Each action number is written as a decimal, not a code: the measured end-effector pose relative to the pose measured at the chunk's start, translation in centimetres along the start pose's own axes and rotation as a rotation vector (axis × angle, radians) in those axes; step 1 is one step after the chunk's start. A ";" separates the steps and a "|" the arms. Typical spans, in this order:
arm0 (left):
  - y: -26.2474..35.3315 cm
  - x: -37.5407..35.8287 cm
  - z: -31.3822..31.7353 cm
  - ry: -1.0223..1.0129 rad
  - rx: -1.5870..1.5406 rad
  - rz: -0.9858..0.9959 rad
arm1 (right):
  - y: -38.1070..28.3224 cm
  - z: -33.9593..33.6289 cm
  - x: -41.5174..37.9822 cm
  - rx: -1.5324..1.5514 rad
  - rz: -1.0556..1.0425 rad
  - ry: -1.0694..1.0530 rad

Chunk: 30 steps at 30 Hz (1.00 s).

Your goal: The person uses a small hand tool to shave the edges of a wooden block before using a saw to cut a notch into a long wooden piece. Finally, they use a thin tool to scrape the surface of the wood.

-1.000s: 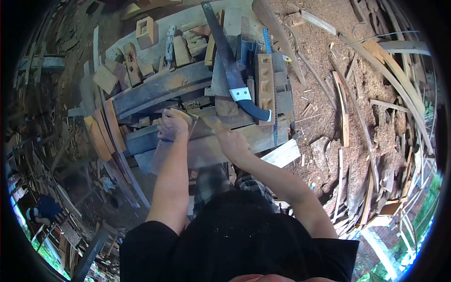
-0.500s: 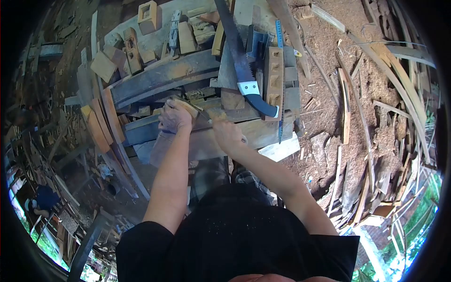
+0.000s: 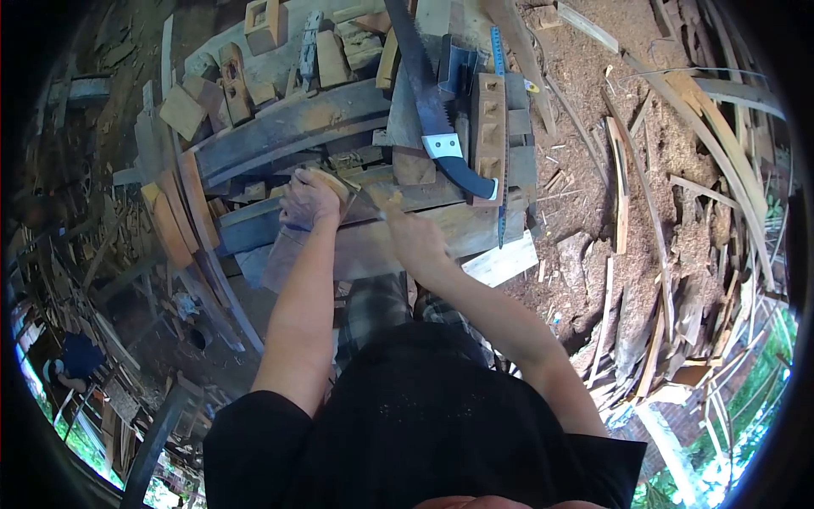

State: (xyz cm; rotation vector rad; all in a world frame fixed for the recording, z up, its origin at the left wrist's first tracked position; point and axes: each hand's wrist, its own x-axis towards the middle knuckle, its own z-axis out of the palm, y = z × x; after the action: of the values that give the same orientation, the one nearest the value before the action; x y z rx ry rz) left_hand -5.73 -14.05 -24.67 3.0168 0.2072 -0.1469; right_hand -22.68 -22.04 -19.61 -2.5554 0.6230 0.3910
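Observation:
My left hand (image 3: 309, 202) is wrapped round a small wooden block (image 3: 333, 182), held over the wooden bench beam (image 3: 356, 246). To its right, my right hand (image 3: 415, 242) is closed round the handle of a thin tool (image 3: 373, 202), blurred by motion. The tool points up and left toward the block; whether they touch is unclear. A hand saw (image 3: 424, 93) with a black handle lies beyond my right hand, beside a wooden piece with square mortises (image 3: 489, 140).
A blue ruler (image 3: 498, 59) lies by the mortised piece. Wood blocks (image 3: 186, 112) and a hollow wooden box (image 3: 263, 24) sit at the back. Curved boards (image 3: 170, 225) lean at the left. Wood strips and shavings (image 3: 585, 127) cover the ground at right.
My right hand and the tool have moved slightly right and away from the block. My left hand still holds the block. The whole view has shifted a little.

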 end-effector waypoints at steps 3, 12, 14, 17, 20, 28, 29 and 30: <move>-0.5 0.0 0.9 0.034 0.022 0.015 | -0.3 -0.6 -0.6 -0.031 0.046 -0.041; -0.3 0.3 0.7 0.038 0.021 0.005 | 0.3 -0.8 -0.6 0.025 0.070 -0.006; -0.6 0.2 0.9 0.037 0.021 -0.004 | 0.0 0.1 0.5 0.016 0.067 -0.046; -0.3 0.1 0.6 0.033 -0.048 0.008 | -1.0 1.8 3.9 0.003 -0.059 -0.098; -0.3 0.1 0.5 0.045 -0.052 0.015 | -1.6 -0.3 2.9 0.055 0.067 -0.069; -0.5 0.0 0.0 0.006 0.002 0.019 | -2.3 1.4 4.7 0.087 0.057 -0.038; -1.1 -0.3 -0.1 -0.002 0.009 0.020 | -2.3 1.1 3.4 0.089 0.063 -0.047; -1.0 -0.2 0.1 0.011 0.001 0.036 | -1.7 0.1 2.0 0.086 0.040 -0.051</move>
State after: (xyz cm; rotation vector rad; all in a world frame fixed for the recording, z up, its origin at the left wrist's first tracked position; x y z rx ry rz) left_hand -6.10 -13.06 -24.81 3.0207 0.1541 -0.1280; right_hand -20.08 -21.38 -19.78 -2.4466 0.6588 0.4325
